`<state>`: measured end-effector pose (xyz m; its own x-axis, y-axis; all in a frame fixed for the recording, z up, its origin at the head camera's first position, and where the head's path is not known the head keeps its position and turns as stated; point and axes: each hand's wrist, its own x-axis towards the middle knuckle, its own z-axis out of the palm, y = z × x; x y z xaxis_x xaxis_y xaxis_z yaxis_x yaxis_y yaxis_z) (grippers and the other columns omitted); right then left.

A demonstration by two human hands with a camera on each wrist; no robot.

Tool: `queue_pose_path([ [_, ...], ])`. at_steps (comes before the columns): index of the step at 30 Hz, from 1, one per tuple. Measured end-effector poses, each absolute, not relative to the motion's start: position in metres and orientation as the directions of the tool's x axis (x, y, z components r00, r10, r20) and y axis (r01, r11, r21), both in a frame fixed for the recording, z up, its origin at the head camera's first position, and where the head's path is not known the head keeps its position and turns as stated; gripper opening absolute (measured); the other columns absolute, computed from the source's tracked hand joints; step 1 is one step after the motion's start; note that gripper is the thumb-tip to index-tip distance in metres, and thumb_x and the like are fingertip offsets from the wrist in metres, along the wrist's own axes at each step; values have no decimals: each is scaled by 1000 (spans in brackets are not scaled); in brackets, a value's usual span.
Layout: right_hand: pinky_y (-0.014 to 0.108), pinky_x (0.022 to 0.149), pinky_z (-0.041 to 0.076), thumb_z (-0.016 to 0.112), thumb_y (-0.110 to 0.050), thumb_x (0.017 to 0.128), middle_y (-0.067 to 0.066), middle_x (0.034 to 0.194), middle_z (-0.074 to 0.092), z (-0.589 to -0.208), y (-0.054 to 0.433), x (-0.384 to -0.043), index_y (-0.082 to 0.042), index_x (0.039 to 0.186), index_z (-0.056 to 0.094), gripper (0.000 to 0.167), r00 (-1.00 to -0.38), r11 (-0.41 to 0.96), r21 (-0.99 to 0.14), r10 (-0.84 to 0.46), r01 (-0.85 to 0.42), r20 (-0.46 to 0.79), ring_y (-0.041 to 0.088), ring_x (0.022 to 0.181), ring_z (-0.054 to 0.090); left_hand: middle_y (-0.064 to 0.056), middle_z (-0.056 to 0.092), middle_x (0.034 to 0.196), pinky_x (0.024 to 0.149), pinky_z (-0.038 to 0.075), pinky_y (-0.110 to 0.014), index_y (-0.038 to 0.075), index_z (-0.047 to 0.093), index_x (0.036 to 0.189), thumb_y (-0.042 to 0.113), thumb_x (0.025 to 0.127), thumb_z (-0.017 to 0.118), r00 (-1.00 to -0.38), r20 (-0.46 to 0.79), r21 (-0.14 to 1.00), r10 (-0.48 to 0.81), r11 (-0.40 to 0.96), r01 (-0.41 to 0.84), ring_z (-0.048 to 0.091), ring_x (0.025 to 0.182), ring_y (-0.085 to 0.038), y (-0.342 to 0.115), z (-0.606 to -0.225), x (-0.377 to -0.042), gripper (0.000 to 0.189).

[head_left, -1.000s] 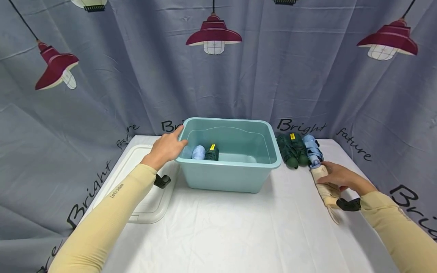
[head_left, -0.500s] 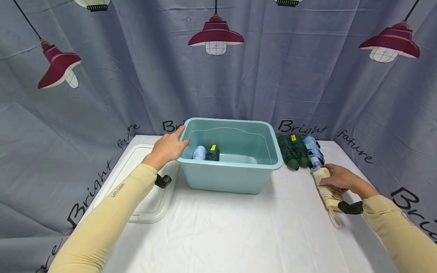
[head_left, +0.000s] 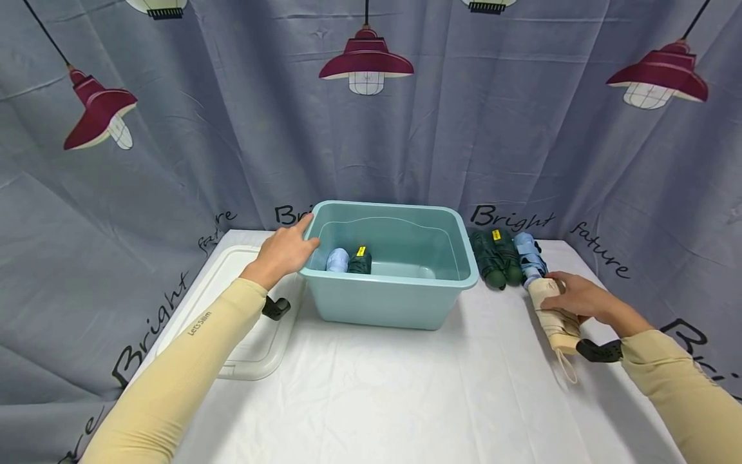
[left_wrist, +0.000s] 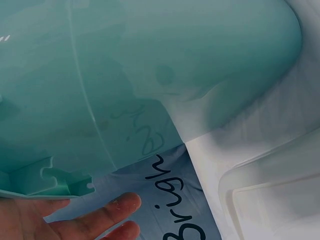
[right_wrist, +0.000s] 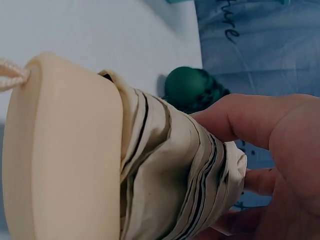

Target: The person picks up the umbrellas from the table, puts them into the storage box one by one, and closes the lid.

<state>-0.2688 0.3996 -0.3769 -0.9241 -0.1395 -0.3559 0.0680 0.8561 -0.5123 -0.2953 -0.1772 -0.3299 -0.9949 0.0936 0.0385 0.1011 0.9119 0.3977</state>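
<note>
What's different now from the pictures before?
The cream fabric folded umbrella, already gripped by the right hand, seems raised slightly off the white cloth-covered table, its far end now hiding more of the light-blue rolled umbrella beyond. The left hand stayed at the rim of the pale teal plastic tub; the light-blue bundle and dark-green bundle inside stayed put.

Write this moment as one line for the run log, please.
right hand: grips beige umbrella; left hand: at bin edge; in bin: blue umbrella, green umbrella; right of bin: two green umbrellas, one blue
</note>
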Motion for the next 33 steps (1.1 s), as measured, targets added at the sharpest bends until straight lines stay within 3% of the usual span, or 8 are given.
queue_pose_path([
  [6,42,61,55,69,-30,92,35,127,43,-362,390,-267,12,154,13,93,-930,836,-547,-169,39,-325,23,81,61,-21,67,113,72,45,-43,22,19,163,44,99,42,-995,34,400,95,911,100,61,87,-31,-178,-330,-295,71],
  [15,44,65,57,65,-26,96,35,123,48,-340,373,-270,11,156,7,91,-921,792,-610,-219,25,-323,24,84,65,-22,64,128,75,46,-45,22,19,163,43,100,42,-994,40,405,98,908,105,61,92,-31,-178,-329,-294,71],
  [22,44,66,57,63,-25,97,35,125,48,-321,357,-273,10,157,4,91,-922,793,-609,-245,-12,-301,25,88,64,-17,66,98,68,44,-41,22,17,163,44,100,41,-995,30,404,99,909,103,60,80,-29,-178,-330,-294,71],
  [29,42,68,56,64,-30,97,33,121,49,-303,339,-278,8,158,9,90,-935,809,-587,-237,-40,-263,28,92,63,-20,66,119,74,46,-45,22,19,163,42,100,43,-994,46,407,96,907,107,61,87,-31,-179,-329,-296,70],
  [33,43,69,56,63,-30,98,35,126,47,-295,331,-281,6,158,11,87,-935,808,-587,-248,-55,-254,31,96,63,-19,67,114,74,46,-45,22,19,163,42,101,43,-994,42,406,99,908,107,62,86,-31,-179,-330,-295,70],
])
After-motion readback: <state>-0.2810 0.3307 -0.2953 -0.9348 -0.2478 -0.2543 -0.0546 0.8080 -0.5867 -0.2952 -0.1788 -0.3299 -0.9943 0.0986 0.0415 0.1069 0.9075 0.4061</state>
